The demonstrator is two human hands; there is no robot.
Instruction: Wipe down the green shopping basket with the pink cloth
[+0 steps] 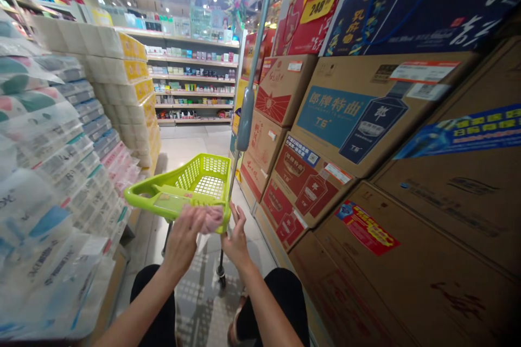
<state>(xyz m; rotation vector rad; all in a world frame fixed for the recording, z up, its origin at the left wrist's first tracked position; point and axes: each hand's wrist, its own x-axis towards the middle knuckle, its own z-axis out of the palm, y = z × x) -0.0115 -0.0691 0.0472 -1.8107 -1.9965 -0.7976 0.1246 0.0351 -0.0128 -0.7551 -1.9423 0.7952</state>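
Note:
In front of me stands a lime-green shopping cart [160, 200] with a perforated basket and thin dark legs on casters. My left hand [183, 238] presses a crumpled pink cloth [212, 219] against the near rim, close to its right corner. Its fingers are bunched on the cloth and slightly blurred. My right hand [236, 236] grips that corner, thumb below and fingers up along the side. Just beside those fingers a long metal pole [246, 103] with a grey grip leans upright; whether the hand touches it, I cannot tell.
Stacked liquor cartons [325, 114] wall the right side closely. On the left, packs of tissue [57, 141] and yellow-white paper bundles [130, 81] are piled high. Shelves of small boxed goods [193, 73] stand at the aisle's far end, beyond a tiled floor [195, 135].

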